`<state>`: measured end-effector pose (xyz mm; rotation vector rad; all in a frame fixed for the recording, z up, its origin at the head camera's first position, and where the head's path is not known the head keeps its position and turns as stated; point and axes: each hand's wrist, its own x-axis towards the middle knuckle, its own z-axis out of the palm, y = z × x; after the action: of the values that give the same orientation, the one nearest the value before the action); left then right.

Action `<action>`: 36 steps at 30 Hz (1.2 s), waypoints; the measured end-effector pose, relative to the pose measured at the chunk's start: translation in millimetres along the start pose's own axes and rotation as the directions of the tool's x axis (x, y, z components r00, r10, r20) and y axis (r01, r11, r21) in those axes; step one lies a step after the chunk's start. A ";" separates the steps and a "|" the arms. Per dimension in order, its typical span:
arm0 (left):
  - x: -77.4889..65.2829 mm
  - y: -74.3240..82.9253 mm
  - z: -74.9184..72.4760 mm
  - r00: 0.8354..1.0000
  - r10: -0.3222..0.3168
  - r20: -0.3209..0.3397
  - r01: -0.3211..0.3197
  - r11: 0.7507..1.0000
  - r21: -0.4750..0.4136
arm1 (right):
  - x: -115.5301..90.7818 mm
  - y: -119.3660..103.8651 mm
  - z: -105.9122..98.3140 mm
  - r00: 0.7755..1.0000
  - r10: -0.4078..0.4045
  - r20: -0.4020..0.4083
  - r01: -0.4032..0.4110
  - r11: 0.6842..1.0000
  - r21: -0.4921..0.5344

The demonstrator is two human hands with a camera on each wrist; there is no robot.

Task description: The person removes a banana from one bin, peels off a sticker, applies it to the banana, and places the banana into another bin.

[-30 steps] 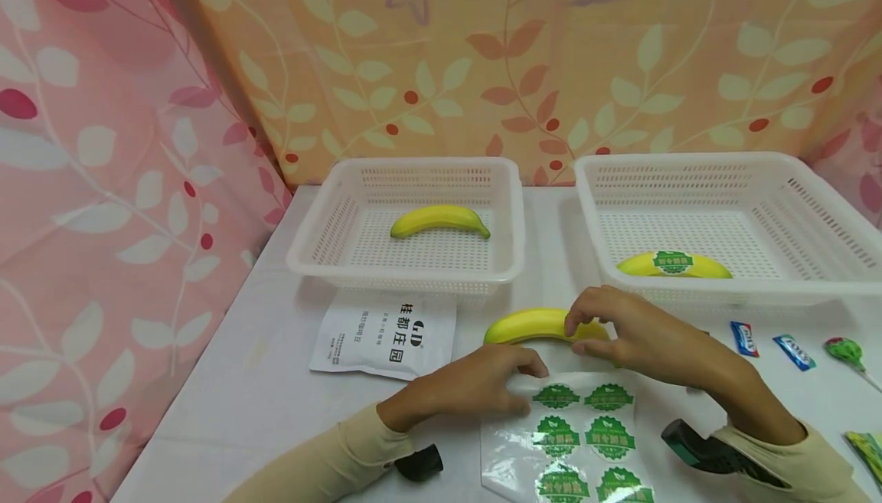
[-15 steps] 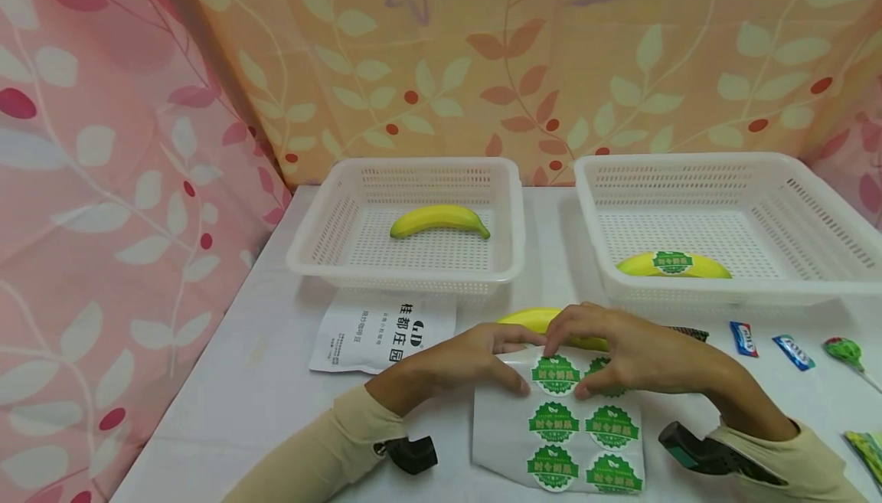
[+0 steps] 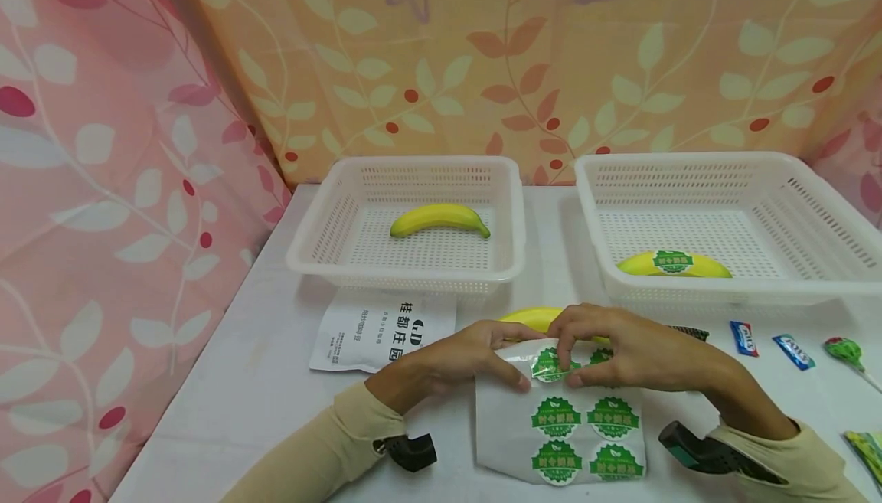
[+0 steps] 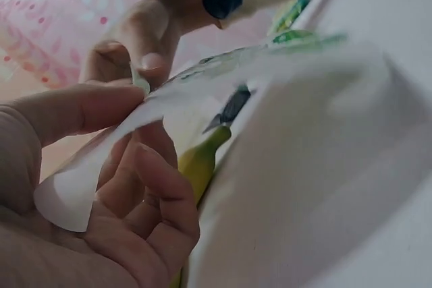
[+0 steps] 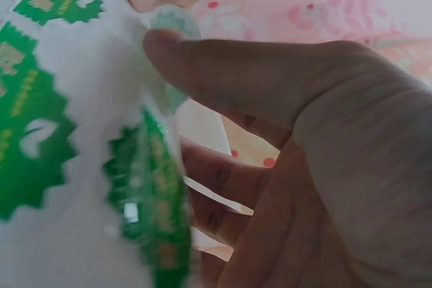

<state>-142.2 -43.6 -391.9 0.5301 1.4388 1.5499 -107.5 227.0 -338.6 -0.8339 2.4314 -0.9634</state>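
My left hand [image 3: 475, 354] grips the upper left edge of a white sticker sheet [image 3: 506, 434], thumb on top and fingers beneath. In the left wrist view the sheet [image 4: 223, 92] bends upward off the table. Near its top edge my right hand [image 3: 613, 346] pinches the rim of a round green sticker [image 3: 547, 365] with thumb and finger. That sticker's edge [image 4: 139, 80] stands lifted from the backing. Behind the sheet lies a yellow banana [image 3: 527, 319], partly covered by both hands; its stem end shows in the left wrist view.
Two white plastic baskets stand behind: the left basket [image 3: 406, 273] holds a plain banana [image 3: 441, 220], the right basket [image 3: 758, 287] a banana with a green sticker [image 3: 678, 263]. A white pouch [image 3: 379, 331] lies left; small wrapped candies [image 3: 744, 338] and a lollipop [image 3: 844, 350] lie right.
My right hand has moved from the banana to the sheet and now pinches a sticker's edge. My left hand has taken hold of the sheet and raised its upper edge.
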 end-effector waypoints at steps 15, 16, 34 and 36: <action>1.7 -7.7 13.2 0.971 0.239 -0.029 -0.108 0.541 0.834 | 0.9 7.7 1.6 0.975 -0.095 -0.201 0.094 0.995 -0.014; 1.3 -7.1 14.5 0.965 0.261 -0.019 -0.120 0.503 0.856 | 0.5 8.0 1.4 0.971 -0.101 -0.215 0.101 0.995 -0.011; -3.4 5.2 11.6 0.913 0.328 -0.241 -0.197 0.874 0.445 | 7.7 9.3 8.7 0.956 -0.127 -0.266 0.128 0.992 -0.014; -3.1 4.5 11.5 0.896 0.364 -0.255 -0.209 0.852 0.480 | 8.4 7.6 9.0 0.966 -0.078 -0.248 0.080 0.997 -0.003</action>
<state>-132.8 -39.5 -384.3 0.8126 2.0839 1.6025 -111.7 221.7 -351.3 -0.8592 2.6187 -1.1676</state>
